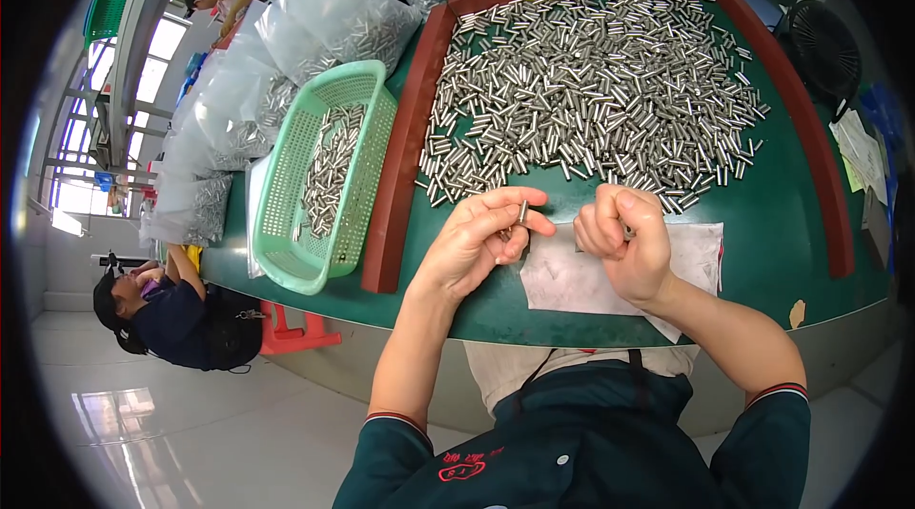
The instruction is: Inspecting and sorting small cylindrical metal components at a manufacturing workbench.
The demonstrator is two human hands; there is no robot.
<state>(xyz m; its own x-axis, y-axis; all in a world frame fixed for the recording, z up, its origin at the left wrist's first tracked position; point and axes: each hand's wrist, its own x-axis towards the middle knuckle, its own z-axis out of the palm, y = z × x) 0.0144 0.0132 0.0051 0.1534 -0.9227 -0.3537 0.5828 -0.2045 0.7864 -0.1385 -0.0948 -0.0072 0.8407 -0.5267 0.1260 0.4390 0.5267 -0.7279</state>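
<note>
Metal pin (523,213) is in the left hand (474,234), over the near part of the green table (753,292), clamped between thumb tip and fingers. Right hand (624,234) is just beside it, above a pale, smudged sheet (572,282); fingers curled in, can't tell if clamped on anything. Loose pile of similar pins (591,80) beyond both hands, bounded left, right and far side by a red-brown frame (412,147). Left of frame: light-green perforated basket (294,271), pins inside. Clear plastic bags (310,28) of metal parts behind basket. Black fan (824,50) outside frame, far right. Co-worker (186,318) off left, by a red stool (286,333).
</note>
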